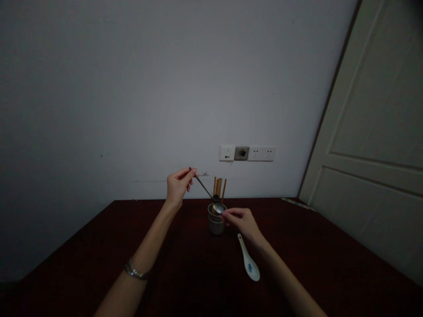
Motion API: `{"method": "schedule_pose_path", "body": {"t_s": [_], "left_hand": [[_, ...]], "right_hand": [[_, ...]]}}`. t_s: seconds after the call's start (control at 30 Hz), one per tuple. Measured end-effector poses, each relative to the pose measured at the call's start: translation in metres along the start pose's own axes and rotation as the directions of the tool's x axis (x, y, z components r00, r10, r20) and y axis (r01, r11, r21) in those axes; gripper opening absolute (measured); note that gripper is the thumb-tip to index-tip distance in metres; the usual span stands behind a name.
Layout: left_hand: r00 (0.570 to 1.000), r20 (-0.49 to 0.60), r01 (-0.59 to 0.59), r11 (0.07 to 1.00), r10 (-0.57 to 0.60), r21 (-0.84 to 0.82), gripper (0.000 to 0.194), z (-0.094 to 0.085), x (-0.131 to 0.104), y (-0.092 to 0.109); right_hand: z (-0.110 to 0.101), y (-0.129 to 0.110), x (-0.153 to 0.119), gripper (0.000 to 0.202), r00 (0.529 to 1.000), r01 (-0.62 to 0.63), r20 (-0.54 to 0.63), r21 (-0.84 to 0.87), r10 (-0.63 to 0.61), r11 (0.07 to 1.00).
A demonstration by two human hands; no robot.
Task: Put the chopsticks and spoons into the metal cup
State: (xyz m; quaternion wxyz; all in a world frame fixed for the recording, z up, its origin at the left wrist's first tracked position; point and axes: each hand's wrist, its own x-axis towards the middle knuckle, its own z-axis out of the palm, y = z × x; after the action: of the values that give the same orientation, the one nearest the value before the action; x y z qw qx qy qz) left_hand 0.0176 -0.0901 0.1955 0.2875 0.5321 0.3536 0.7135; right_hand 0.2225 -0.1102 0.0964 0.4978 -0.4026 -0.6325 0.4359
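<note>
A long-handled metal spoon (218, 208) slants across the front of a grey utensil cup (216, 226). My left hand (179, 186) pinches the end of its handle, up and to the left of the cup. At the bowl end, my right hand (242, 222) pinches the spoon's rim between thumb and fingers. Several wooden chopsticks (219, 186) stand upright in the cup, along with a dark rounded utensil partly hidden by the spoon. Below my right hand a white ceramic spoon (250, 263) with a blue mark lies on the table, bowl toward me.
The dark red table (185, 281) meets a grey wall behind. Wall sockets and switch plates (247, 153) sit above the table's back edge. A pale panelled door (373, 154) stands along the right side. A thin flat strip (298, 204) lies at the back right corner.
</note>
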Motion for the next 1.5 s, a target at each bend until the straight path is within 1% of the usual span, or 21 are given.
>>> {"method": "schedule_pose_path", "body": {"t_s": [0.1, 0.2, 0.37, 0.5, 0.6, 0.7, 0.77, 0.83, 0.9, 0.97, 1.03, 1.07, 1.1, 1.13, 1.17, 1.2, 1.23, 1.27, 1.3, 1.37, 1.5], "left_hand": [[1.0, -0.008, 0.015, 0.999, -0.015, -0.035, 0.033, -0.001, -0.004, -0.005], [0.999, -0.024, 0.034, 0.998, -0.035, -0.053, 0.034, -0.004, -0.008, -0.01], [0.995, -0.046, 0.088, 0.994, -0.09, -0.061, 0.039, -0.011, -0.015, -0.021], [0.985, -0.009, 0.173, 0.983, -0.173, -0.062, 0.039, -0.02, -0.022, -0.036], [0.962, 0.078, 0.262, 0.965, -0.26, -0.013, 0.036, -0.029, -0.03, -0.052], [0.911, 0.217, 0.341, 0.937, -0.35, 0.08, 0.033, -0.034, -0.045, -0.072], [0.857, 0.324, 0.374, 0.916, -0.401, 0.144, 0.033, -0.032, -0.058, -0.084], [0.792, 0.423, 0.391, 0.898, -0.44, 0.202, 0.033, -0.028, -0.071, -0.096], [0.729, 0.495, 0.392, 0.881, -0.473, 0.264, 0.034, -0.021, -0.081, -0.104], [0.674, 0.544, 0.371, 0.866, -0.499, 0.335, 0.036, -0.014, -0.088, -0.108], [0.632, 0.572, 0.332, 0.85, -0.523, 0.409, 0.036, -0.01, -0.089, -0.108], [0.632, 0.568, 0.311, 0.844, -0.528, 0.438, 0.037, -0.009, -0.087, -0.107], [0.657, 0.543, 0.29, 0.84, -0.523, 0.457, 0.037, -0.008, -0.085, -0.106], [0.706, 0.499, 0.27, 0.842, -0.502, 0.466, 0.037, -0.007, -0.081, -0.106], [0.77, 0.441, 0.242, 0.851, -0.461, 0.467, 0.036, -0.007, -0.077, -0.106], [0.835, 0.376, 0.207, 0.862, -0.402, 0.462, 0.035, -0.007, -0.072, -0.108], [0.889, 0.314, 0.167, 0.875, -0.333, 0.454, 0.035, -0.006, -0.068, -0.111], [0.926, 0.264, 0.131, 0.886, -0.27, 0.446, 0.035, -0.005, -0.064, -0.116], [0.945, 0.232, 0.11, 0.894, -0.229, 0.434, 0.039, -0.004, -0.061, -0.122], [0.954, 0.211, 0.117, 0.913, -0.213, 0.392, 0.052, -0.001, -0.057, -0.136], [0.927, 0.251, 0.217, 0.944, -0.279, 0.248, 0.075, 0.01, -0.057, -0.165]], "right_hand": [[0.0, -0.001, 0.002, 0.039, 0.998, 0.012, -0.069, 0.027, -0.01, 1.0], [-0.002, -0.005, 0.004, 0.042, 0.993, 0.021, -0.115, 0.018, -0.019, 1.0], [-0.01, -0.007, 0.008, 0.043, 0.98, 0.038, -0.197, 0.002, -0.037, 0.999], [-0.023, -0.013, 0.012, 0.04, 0.949, 0.109, -0.281, -0.126, -0.141, 0.986], [-0.034, -0.025, 0.02, 0.038, 0.91, 0.167, -0.335, -0.244, -0.245, 0.955], [-0.042, -0.041, 0.032, 0.038, 0.879, 0.228, -0.339, -0.317, -0.335, 0.92], [-0.042, -0.051, 0.04, 0.036, 0.863, 0.286, -0.297, -0.38, -0.409, 0.88], [-0.038, -0.059, 0.047, 0.033, 0.848, 0.349, -0.223, -0.449, -0.481, 0.823], [-0.032, -0.066, 0.052, 0.031, 0.842, 0.405, -0.129, -0.492, -0.525, 0.77], [-0.027, -0.07, 0.056, 0.029, 0.835, 0.454, -0.032, -0.521, -0.549, 0.723], [-0.026, -0.072, 0.061, 0.028, 0.826, 0.483, 0.031, -0.555, -0.563, 0.677], [-0.028, -0.072, 0.064, 0.027, 0.82, 0.487, 0.044, -0.578, -0.571, 0.655], [-0.031, -0.073, 0.068, 0.027, 0.814, 0.486, 0.048, -0.604, -0.579, 0.632], [-0.035, -0.074, 0.072, 0.026, 0.807, 0.482, 0.049, -0.63, -0.589, 0.609], [-0.039, -0.075, 0.076, 0.026, 0.799, 0.48, 0.049, -0.653, -0.6, 0.585], [-0.044, -0.076, 0.081, 0.026, 0.79, 0.48, 0.054, -0.675, -0.611, 0.561], [-0.049, -0.078, 0.085, 0.025, 0.782, 0.479, 0.06, -0.695, -0.62, 0.537], [-0.053, -0.079, 0.09, 0.025, 0.777, 0.474, 0.063, -0.715, -0.627, 0.515], [-0.056, -0.08, 0.095, 0.025, 0.772, 0.465, 0.064, -0.735, -0.633, 0.493], [-0.06, -0.08, 0.104, 0.024, 0.765, 0.443, 0.065, -0.775, -0.64, 0.451], [-0.058, -0.069, 0.116, 0.023, 0.771, 0.42, 0.093, -0.818, -0.63, 0.392]]}}
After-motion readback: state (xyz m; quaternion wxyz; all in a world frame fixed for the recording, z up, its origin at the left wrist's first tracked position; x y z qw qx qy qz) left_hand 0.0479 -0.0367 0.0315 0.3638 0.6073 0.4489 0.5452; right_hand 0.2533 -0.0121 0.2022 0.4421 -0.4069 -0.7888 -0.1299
